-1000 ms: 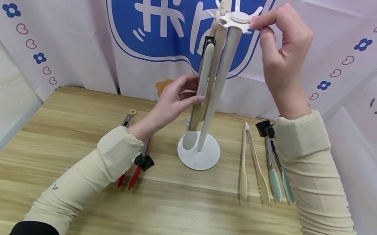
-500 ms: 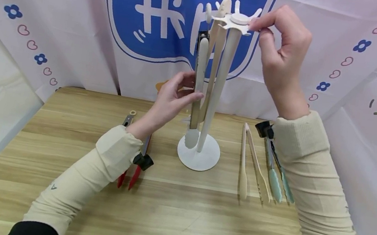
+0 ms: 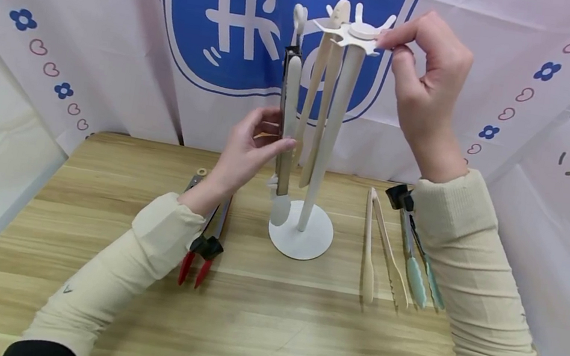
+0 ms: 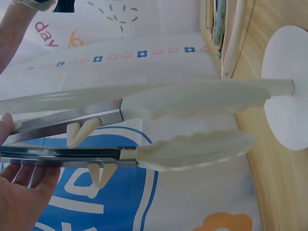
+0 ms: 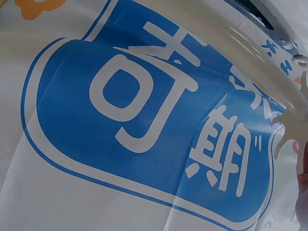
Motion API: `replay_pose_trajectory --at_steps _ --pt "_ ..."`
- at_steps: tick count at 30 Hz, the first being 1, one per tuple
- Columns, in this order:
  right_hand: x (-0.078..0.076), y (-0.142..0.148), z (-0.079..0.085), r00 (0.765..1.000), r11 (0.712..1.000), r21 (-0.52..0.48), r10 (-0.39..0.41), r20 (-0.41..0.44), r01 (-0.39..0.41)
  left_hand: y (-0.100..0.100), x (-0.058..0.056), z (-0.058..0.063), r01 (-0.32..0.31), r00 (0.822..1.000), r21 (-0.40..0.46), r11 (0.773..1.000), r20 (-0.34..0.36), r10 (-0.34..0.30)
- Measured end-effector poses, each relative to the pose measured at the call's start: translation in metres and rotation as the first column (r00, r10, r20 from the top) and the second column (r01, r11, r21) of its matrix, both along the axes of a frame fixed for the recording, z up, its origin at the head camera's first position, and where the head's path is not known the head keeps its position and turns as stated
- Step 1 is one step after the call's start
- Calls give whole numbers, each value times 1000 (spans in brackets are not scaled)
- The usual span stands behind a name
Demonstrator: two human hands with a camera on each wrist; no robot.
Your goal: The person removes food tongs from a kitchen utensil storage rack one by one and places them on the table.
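My left hand (image 3: 245, 148) grips a pair of metal tongs (image 3: 289, 118) with pale scalloped heads, held upright just left of the white stand's pole (image 3: 330, 136). In the left wrist view, the tongs' two heads (image 4: 192, 150) spread apart beside the pole, pointing at the round base. Their top loop (image 3: 299, 17) is clear of the hooks. With thumb and forefinger, my right hand (image 3: 433, 77) pinches the hooked top plate (image 3: 360, 30) of the stand. Wooden tongs (image 3: 330, 81) hang from this plate. Only a sliver of that hand shows in the right wrist view.
On the wooden table (image 3: 263, 333), red-tipped tongs (image 3: 204, 270) lie left of the stand's base (image 3: 302, 247). To its right lie wooden tongs (image 3: 370, 263) and mint-tipped tongs (image 3: 415, 281). A printed cloth (image 3: 227, 121) hangs behind.
My left hand has drawn the pale-headed tongs leftward, from close against the stand's hooks and hanging wooden tongs to a gap away. My right hand keeps its pinch on the top plate.
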State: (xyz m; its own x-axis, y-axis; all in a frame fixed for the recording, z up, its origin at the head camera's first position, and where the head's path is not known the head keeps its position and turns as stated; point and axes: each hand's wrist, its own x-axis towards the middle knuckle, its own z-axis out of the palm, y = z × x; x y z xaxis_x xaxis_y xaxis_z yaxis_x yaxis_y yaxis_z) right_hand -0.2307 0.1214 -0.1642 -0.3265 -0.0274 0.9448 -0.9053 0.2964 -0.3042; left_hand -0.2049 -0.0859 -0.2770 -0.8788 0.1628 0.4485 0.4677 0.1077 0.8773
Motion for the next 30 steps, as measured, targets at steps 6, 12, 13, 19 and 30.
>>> replay_pose_trajectory --at_steps 6,12,13,19,30 --pt "-1 -1 -1 1000 1000 5 -1 5 1 -13 2 1 -99 995 -30 995 26 100" --pt "-1 0 -2 1000 1000 -2 -17 6 17 -25 2 3 -162 986 -32 986 25 163" --pt "-1 0 -2 1000 1000 -4 -17 6 17 -26 2 3 -171 985 -33 985 23 172" --pt "0 -1 -1 1000 1000 -11 -18 7 18 -37 1 3 -236 971 -71 969 9 237" --pt "-1 0 -2 999 999 -7 -34 9 34 -58 1 2 -339 940 -105 935 -8 340"
